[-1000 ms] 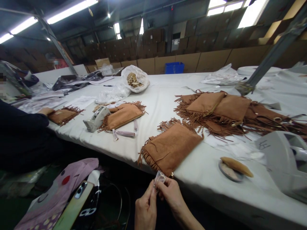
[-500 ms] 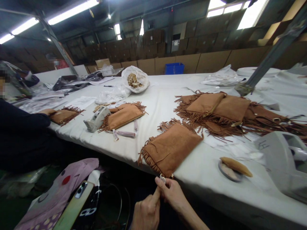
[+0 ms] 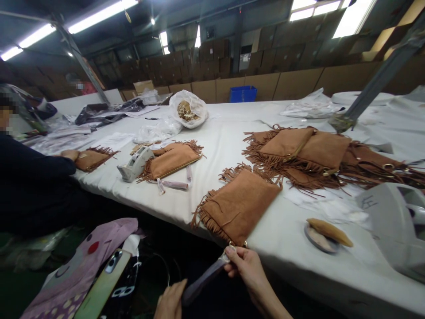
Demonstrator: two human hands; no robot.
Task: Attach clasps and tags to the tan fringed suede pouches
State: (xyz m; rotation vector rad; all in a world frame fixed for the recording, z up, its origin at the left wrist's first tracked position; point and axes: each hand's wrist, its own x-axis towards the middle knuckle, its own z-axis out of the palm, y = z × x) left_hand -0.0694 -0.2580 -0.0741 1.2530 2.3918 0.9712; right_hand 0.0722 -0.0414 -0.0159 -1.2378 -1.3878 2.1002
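A brown suede fringed bag (image 3: 237, 206) lies at the near edge of the white table (image 3: 285, 239), with a metal ring (image 3: 231, 245) at its near corner. My right hand (image 3: 248, 267) is closed in a pinch at that ring. From it a thin greyish strip (image 3: 204, 279), which may be tape or film, runs down and left to my left hand (image 3: 171, 302). That hand is low in view and closed round the strip's far end.
A pile of similar fringed bags (image 3: 315, 153) lies at the right and one more (image 3: 172, 160) beside a tape dispenser (image 3: 134, 165). A dish with a sponge (image 3: 323, 232) and a white machine (image 3: 392, 221) sit right. A person's dark sleeve (image 3: 36, 168) rests left. A phone (image 3: 102, 283) lies below.
My left hand has dropped down and left, away from the ring, drawing the strip out long. My right hand has stayed pinched at the bag's corner.
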